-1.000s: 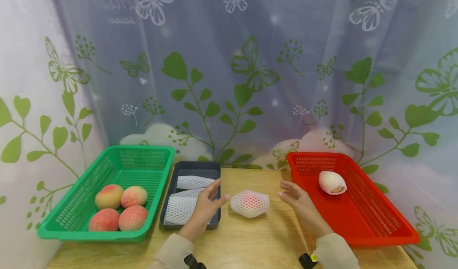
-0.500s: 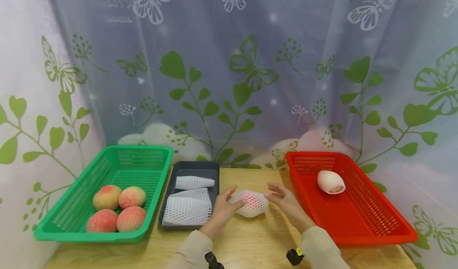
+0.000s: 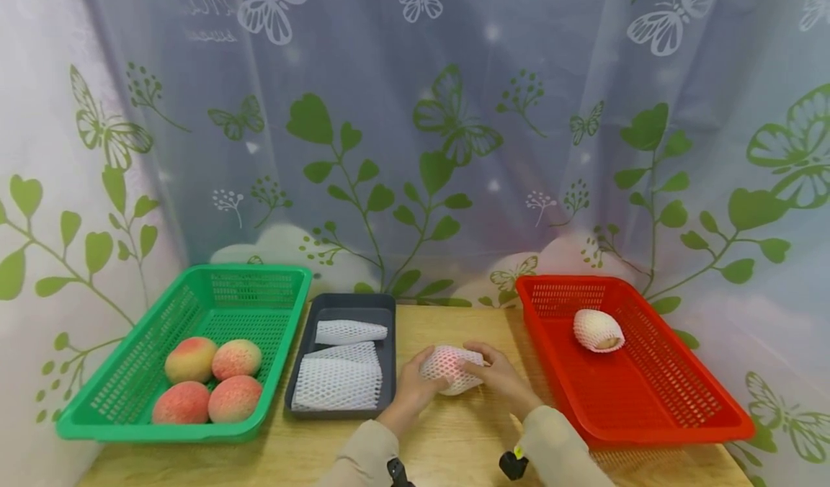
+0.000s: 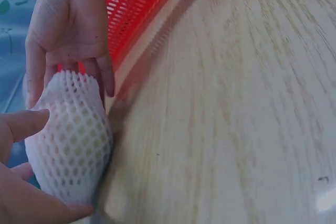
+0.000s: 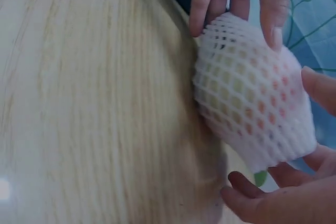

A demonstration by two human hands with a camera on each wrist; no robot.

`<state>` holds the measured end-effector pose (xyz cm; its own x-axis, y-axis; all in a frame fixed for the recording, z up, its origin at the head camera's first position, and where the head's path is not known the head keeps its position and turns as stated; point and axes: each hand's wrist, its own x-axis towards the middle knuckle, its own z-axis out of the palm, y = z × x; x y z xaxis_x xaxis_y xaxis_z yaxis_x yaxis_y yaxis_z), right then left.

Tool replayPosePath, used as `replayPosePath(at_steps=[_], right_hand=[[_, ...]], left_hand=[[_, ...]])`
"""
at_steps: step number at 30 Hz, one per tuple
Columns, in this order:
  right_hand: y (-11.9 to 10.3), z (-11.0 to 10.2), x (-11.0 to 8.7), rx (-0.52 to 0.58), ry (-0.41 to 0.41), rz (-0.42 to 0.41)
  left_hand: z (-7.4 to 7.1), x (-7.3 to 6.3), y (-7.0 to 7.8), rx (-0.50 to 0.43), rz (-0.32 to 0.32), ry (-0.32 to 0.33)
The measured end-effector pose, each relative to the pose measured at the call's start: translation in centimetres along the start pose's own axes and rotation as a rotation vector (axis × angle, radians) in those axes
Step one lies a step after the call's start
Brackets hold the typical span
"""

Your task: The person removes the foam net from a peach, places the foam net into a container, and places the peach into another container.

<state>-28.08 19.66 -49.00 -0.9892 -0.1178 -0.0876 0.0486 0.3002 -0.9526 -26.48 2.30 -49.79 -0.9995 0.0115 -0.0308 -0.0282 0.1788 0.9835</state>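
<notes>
A peach in a white foam net sleeve (image 3: 447,364) is between my two hands over the wooden table. My left hand (image 3: 413,386) holds its left end, thumb on the near side and fingers behind. From the other side my right hand (image 3: 502,379) holds the right end, its thumb laid on the netting. In the right wrist view, pink and yellow skin shows through the mesh of the sleeved peach (image 5: 252,93), and the left thumb (image 5: 275,17) lies against it. The left wrist view has the right hand's fingers partly hidden behind the sleeve (image 4: 71,135).
A green basket (image 3: 285,343) with several bare peaches stands at the left. Next to it a dark grey tray (image 3: 389,336) holds flat foam net sleeves (image 3: 340,382). On the right, a red basket (image 3: 622,400) contains another sleeved peach (image 3: 598,330). A printed curtain (image 3: 363,55) hangs behind.
My left hand has moved right from beside the tray, and my right hand has moved left. Both have closed in on the sleeved peach and now hold its ends.
</notes>
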Motion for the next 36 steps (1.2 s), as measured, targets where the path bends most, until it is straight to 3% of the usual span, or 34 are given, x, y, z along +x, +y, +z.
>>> replayPosePath(at_steps=[4, 10, 13, 29, 36], right_hand=[[0.5, 0.5, 0.5, -0.001, -0.007, 0.024], [1.2, 0.7, 1.1, 0.203, -0.128, 0.071], [1.3, 0.6, 1.1, 0.249, -0.152, 0.071], [0.8, 0.4, 1.0, 0.263, -0.210, 0.047], [0.3, -0.2, 1.0, 0.259, -0.252, 0.029]], left_hand=[[0.0, 0.3, -0.8, -0.053, 0.028, 0.003], [-0.1, 0.5, -1.7, -0.073, 0.063, 0.013], [0.0, 0.6, -1.7, -0.068, 0.072, 0.017], [0.0, 0.3, -1.5, -0.059, 0.060, 0.030], [-0.6, -0.3, -0.2, -0.065, 0.134, -0.002]])
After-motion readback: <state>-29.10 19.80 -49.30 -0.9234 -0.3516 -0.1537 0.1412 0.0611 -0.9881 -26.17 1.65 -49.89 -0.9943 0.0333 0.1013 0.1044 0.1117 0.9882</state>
